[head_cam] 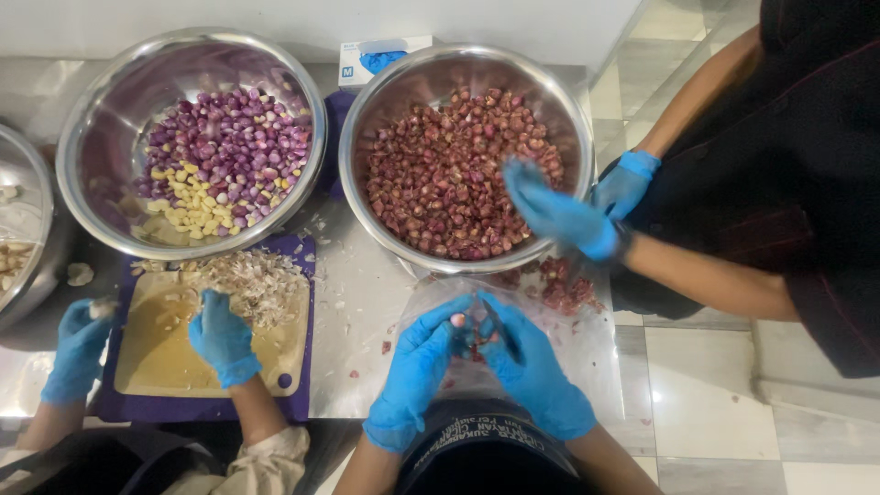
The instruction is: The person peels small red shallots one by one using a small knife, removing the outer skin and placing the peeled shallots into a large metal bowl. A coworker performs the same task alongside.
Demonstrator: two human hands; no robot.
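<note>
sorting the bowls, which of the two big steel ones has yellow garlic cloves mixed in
The left steel bowl: a patch of pale yellow cloves lies among its peeled purple shallots. The right steel bowl holds only reddish-brown unpeeled shallots.

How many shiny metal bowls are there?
3. One bowl at upper left holds purple and yellow pieces, one bowl in the middle holds red shallots, and one bowl is cut off at the left edge.

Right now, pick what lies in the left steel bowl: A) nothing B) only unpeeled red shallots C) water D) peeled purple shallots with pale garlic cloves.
D: the left steel bowl holds peeled purple shallots beside pale garlic cloves.
</note>
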